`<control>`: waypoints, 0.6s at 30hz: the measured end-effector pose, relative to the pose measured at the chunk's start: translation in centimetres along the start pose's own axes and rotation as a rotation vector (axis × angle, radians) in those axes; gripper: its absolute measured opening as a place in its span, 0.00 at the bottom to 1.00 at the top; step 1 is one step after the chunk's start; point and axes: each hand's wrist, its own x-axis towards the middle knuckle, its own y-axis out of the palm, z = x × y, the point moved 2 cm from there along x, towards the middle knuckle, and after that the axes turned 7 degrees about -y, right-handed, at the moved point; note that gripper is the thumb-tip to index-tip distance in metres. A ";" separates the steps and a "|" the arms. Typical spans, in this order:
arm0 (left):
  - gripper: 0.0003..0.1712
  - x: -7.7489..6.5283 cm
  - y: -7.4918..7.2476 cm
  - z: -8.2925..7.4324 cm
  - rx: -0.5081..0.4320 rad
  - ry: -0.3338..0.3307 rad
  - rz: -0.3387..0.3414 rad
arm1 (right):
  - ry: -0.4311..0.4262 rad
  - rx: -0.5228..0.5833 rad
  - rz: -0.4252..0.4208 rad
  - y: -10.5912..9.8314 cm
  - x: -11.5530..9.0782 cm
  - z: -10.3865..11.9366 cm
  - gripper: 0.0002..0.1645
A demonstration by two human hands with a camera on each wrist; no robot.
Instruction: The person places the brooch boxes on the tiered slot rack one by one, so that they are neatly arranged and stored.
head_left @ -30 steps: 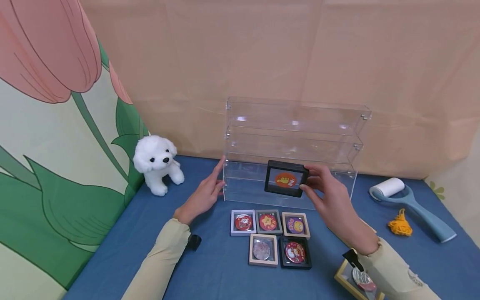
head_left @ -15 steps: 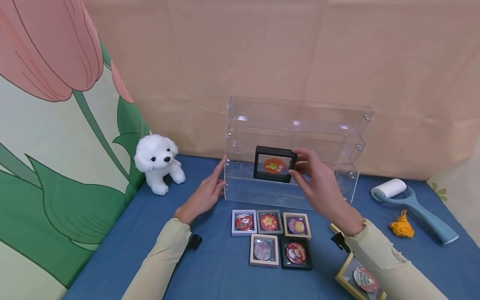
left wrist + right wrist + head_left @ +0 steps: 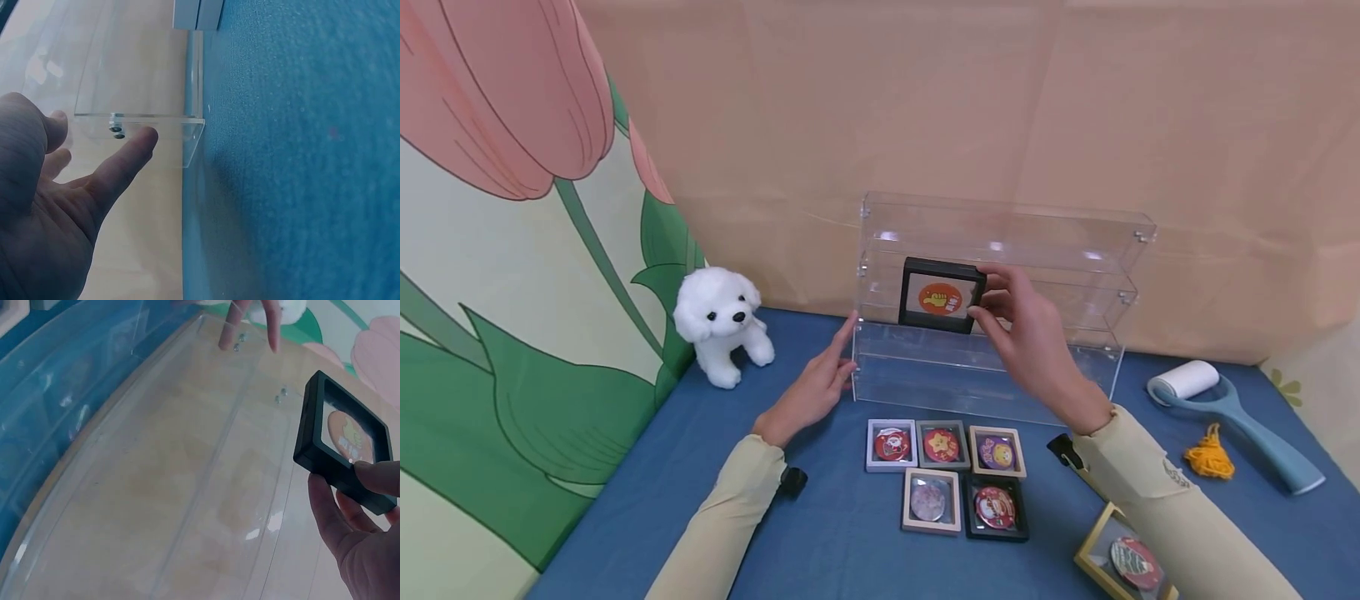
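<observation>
My right hand (image 3: 1026, 337) pinches a black-framed display case (image 3: 942, 296) by its right edge, thumb in front and fingers behind. Inside the case is a round orange badge with a yellow thumbs-up. It hangs upright before the middle tier of a clear acrylic tiered stand (image 3: 985, 392). My left hand (image 3: 811, 385) has its fingers extended against the left side of the stand; in the left wrist view a fingertip (image 3: 147, 139) lies near the edge of the clear side panel. The right wrist view shows the black case (image 3: 344, 444) from its side, apart from the shelves.
Several framed badge cases (image 3: 932, 500) lie in two rows before the stand. A wooden-framed case (image 3: 1101, 546) lies partly under my right sleeve. At right are a blue lint roller (image 3: 1255, 433) and an orange yarn bundle (image 3: 1210, 454). A white plush dog (image 3: 722, 325) sits at left.
My right hand has raised the black display case up and to the left, from the bottom tier's front to the middle tier's height. The left hand has stayed at the stand's side.
</observation>
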 end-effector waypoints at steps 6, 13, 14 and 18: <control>0.54 0.0 -0.1 0.0 0.000 -0.001 0.000 | 0.010 0.000 0.006 0.4 1.7 -0.2 0.32; 0.51 0.1 -0.1 0.0 0.019 0.007 -0.004 | -0.002 0.005 -0.017 0.4 3.6 -0.7 0.31; 0.51 0.1 -0.1 0.1 0.019 0.008 -0.005 | -0.003 0.005 -0.018 0.5 3.9 -0.7 0.31; 0.51 0.1 0.0 0.0 0.014 0.009 0.000 | 0.005 0.020 -0.017 0.7 4.9 -0.7 0.31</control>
